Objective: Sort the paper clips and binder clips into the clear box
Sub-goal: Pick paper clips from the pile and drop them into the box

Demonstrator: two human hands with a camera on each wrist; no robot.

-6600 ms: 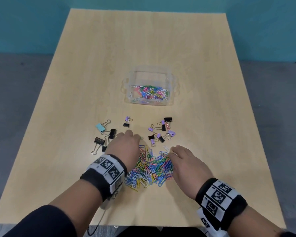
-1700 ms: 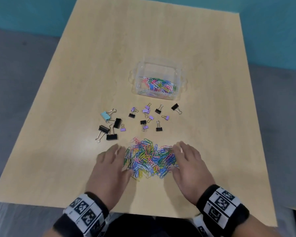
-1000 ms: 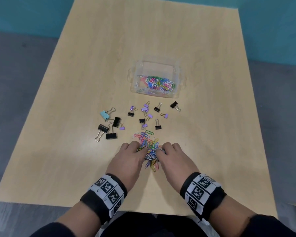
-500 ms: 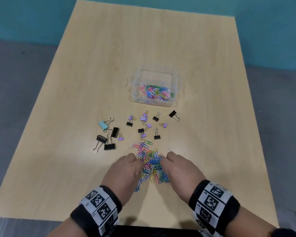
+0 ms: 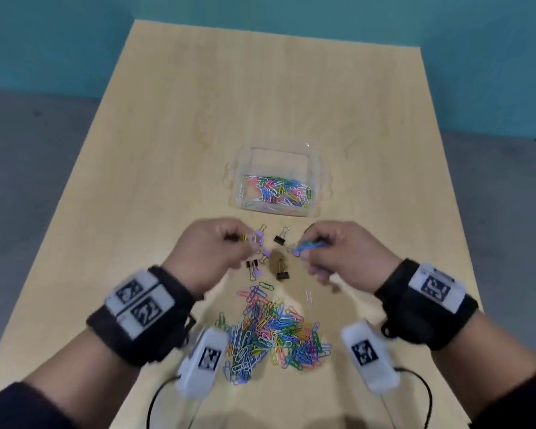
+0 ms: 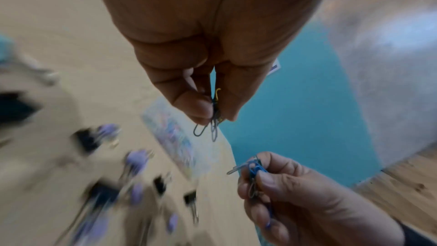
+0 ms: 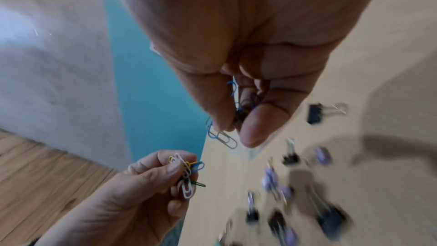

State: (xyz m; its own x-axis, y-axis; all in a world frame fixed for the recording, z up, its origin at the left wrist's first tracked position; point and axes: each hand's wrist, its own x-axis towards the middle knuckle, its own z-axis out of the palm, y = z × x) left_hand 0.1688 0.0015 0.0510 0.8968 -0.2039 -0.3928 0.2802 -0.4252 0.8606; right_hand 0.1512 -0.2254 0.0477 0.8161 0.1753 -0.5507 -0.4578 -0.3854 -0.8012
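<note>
Pale wood grain covers the table (image 5: 198, 125), which in the head view runs bare from the clear box (image 5: 314, 168) to its far edge against the teal wall (image 5: 59, 41), with wide bare strips down both long sides. The clear box sits near the table's middle, a layer of coloured paper clips inside it. Both hands are raised between the box and the loose pile of paper clips (image 5: 273, 332) that lies close to the near edge; the left hand (image 5: 211, 252) and right hand (image 5: 341, 252) are apart, and small black and purple binder clips (image 5: 280, 269) lie on the table in the gap between them. A lone pale clip lies just right of the pile's top. In the left wrist view, the left hand's thumb and fingers (image 6: 196, 100) pinch a small bunch of clips (image 6: 214, 119) whose dark, yellow and pale loops stick out below the fingertips; the right hand (image 6: 307, 203) shows lower down, holding mostly blue clips, and the box is a blur beyond on the table. In the right wrist view, the right hand (image 7: 248, 63) pinches blue and silver clips (image 7: 222, 136) between thumb and forefinger, the left hand (image 7: 132, 199) grips its white, yellow, blue and green bunch beside the table's edge, and blurred binder clips (image 7: 314, 113) scatter across the wood to the right.
</note>
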